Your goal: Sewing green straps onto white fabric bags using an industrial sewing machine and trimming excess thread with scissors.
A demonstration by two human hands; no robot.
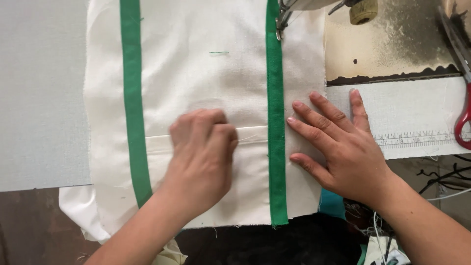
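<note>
One cream fabric panel (196,73) is being held flat on the desk (39,98) by two hands. Two green strips (131,98) are running down it — one near its left edge, one right of centre. The left hand (203,157) is being kept closed in a loose fist between the strips, knuckles on the fold. The right hand (338,147) is being pressed down open, fingers spread, just beside the right strip. One ruler (422,139) and one pair of red-handled scissors (463,118) are lying at the right — open desk is being left bare on the left.
</note>
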